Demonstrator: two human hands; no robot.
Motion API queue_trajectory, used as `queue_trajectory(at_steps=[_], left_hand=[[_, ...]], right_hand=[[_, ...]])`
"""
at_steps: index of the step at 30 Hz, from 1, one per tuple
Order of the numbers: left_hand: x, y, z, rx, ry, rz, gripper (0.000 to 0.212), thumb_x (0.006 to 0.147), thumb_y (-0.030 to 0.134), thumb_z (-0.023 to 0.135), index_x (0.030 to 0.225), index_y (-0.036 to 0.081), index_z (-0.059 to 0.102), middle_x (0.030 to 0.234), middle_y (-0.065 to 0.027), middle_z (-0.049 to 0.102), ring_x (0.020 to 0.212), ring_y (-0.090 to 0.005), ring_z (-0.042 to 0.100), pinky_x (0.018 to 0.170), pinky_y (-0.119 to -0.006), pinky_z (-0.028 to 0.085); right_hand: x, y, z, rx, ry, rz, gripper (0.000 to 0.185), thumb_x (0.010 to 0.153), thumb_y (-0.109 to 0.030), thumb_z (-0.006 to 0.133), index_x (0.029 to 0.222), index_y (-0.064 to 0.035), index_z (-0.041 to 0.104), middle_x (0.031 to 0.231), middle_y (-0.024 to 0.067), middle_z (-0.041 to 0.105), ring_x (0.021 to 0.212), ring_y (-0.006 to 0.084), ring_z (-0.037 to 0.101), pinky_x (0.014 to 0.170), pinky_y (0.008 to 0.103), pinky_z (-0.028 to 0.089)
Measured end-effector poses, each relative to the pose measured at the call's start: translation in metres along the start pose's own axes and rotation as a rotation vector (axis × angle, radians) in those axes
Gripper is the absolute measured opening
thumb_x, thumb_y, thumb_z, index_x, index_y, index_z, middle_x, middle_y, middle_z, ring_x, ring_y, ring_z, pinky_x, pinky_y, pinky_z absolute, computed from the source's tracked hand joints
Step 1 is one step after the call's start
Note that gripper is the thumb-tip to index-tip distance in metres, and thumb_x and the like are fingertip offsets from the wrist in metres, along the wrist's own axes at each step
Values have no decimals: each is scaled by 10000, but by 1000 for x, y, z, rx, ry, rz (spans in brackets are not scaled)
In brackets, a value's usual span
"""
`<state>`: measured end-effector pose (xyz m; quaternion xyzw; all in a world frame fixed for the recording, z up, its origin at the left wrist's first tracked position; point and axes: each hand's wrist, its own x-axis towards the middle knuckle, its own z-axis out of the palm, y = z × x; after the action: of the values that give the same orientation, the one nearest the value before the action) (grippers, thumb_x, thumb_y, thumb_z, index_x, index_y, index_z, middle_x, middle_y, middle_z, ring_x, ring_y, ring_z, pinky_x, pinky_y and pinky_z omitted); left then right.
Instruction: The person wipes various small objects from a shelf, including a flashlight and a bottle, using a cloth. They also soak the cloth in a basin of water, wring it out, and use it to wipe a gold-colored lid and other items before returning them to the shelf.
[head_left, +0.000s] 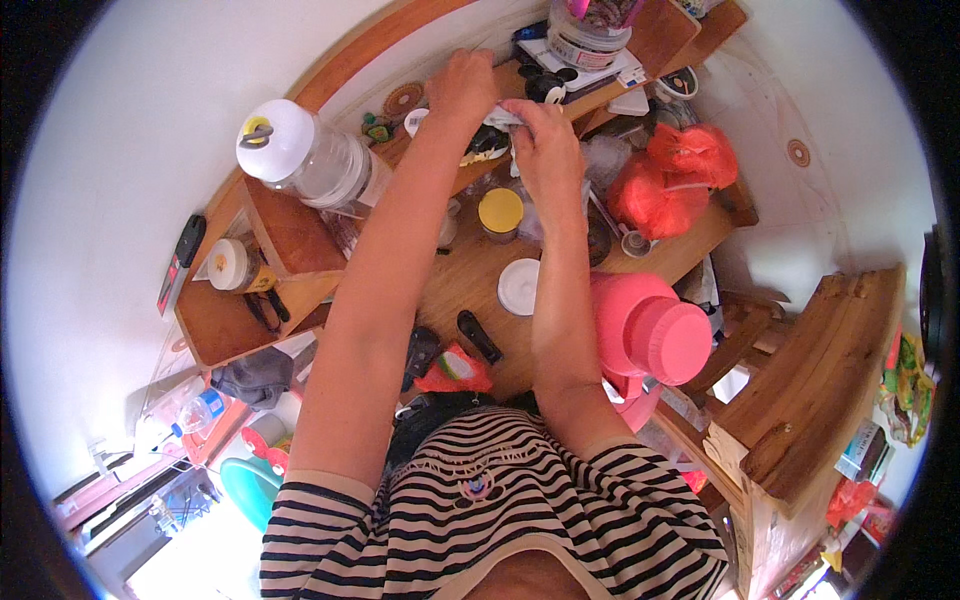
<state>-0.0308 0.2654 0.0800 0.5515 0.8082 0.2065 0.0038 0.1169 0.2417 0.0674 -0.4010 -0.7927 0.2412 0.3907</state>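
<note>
My left hand (463, 84) reaches over the raised wooden shelf (510, 81) at the back of the desk. Its fingers are curled and turned away, so what they hold is hidden. Just right of it, my right hand (546, 142) pinches a crumpled white cloth or tissue (501, 117). A black mouse-eared figure (553, 91) stands beside that hand. Under the cloth, between my forearms, lies a dark object (491, 141) with a pale edge, partly covered. A yellow-lidded jar (501, 211) and a white round lid (519, 286) are on the desktop below my hands.
A large clear plastic jar (322, 161) stands left of my left arm. Red plastic bags (667, 184) and a pink jug (649, 326) are to the right. Near my body lie a black clip-like object (478, 336) and a red packet (454, 369). A wooden chair back (817, 382) rises at right.
</note>
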Motion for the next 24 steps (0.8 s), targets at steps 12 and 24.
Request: queue_trajectory(at_steps=[12, 24], left_hand=[[6, -3, 16, 237, -52, 15, 315, 849, 280, 625, 1050, 39, 654, 1057, -201, 649, 976, -376, 641, 835, -497, 506], [-67, 17, 15, -539, 155, 97, 434, 771, 325, 735, 1069, 50, 580, 931, -162, 669, 842, -351, 643, 741, -441, 510]], right_hand=[[-13, -8, -9, 114, 42, 84, 298, 802, 3, 556, 1044, -146, 647, 965, 124, 601, 966, 340, 563, 818, 429, 467], [43, -43, -42, 90, 511, -197, 287, 783, -5, 547, 1050, -79, 623, 988, 130, 614, 953, 332, 567, 870, 402, 448]])
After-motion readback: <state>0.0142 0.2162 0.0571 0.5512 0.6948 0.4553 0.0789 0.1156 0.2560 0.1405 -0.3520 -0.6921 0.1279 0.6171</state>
